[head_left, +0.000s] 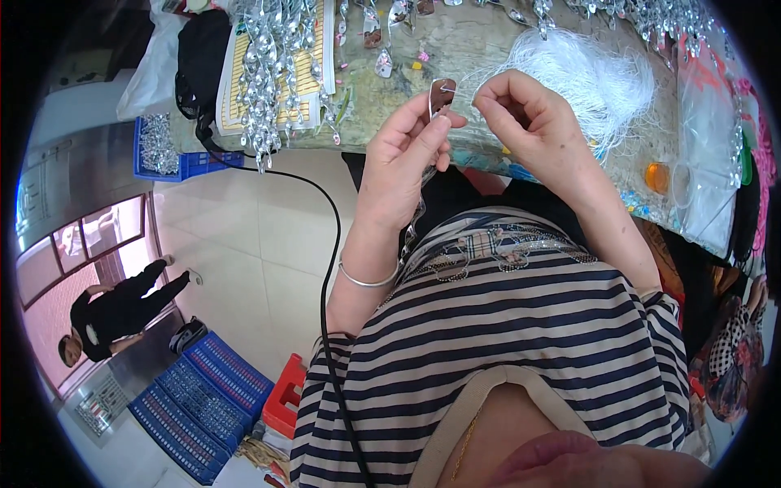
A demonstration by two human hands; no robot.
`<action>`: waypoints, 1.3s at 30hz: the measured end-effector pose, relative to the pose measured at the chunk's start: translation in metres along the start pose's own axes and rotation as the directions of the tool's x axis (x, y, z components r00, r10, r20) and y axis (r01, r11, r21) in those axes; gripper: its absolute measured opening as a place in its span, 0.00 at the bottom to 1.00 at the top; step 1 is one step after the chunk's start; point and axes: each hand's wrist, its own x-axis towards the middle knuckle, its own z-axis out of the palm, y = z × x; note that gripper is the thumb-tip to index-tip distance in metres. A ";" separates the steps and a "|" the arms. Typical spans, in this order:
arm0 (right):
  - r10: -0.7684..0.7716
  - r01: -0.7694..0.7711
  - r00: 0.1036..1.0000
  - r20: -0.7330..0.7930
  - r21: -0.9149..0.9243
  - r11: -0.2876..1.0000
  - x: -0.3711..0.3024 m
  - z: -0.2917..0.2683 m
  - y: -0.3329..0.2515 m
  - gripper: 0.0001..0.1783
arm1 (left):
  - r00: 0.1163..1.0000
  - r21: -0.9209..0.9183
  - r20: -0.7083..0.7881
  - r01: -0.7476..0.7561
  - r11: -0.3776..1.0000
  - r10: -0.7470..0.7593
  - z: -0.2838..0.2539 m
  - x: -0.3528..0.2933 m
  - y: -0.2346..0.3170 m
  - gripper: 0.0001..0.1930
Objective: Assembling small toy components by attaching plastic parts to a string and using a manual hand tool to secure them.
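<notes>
My left hand point(404, 161) is closed on a small flat brown-faced pendant point(442, 99), held upright between thumb and fingers above the table's near edge. A shiny beaded strand point(420, 202) trails below that hand. From the pendant's top a thin white thread runs toward my right hand point(538, 128), whose thumb and forefinger are pinched together at the thread's end. Just beyond my right hand lies a large loose heap of white thread point(582, 77). Similar pendants on strands, among them a silvery one point(383, 63), lie on the table past my left hand.
Bundles of clear crystal strands point(272, 73) hang over a yellow-striped sheet point(232, 102) at the left. An orange round object point(656, 177) and plastic bags point(704, 146) are at the right. A black cable point(335, 211) drops beside my left arm. A person point(118, 313) stands at far left.
</notes>
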 end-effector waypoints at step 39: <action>-0.095 0.093 0.995 -0.002 -0.167 0.981 -0.001 0.001 -0.004 0.06 | 0.997 0.251 -0.002 -0.073 0.965 0.076 0.001 -0.010 -0.014 0.20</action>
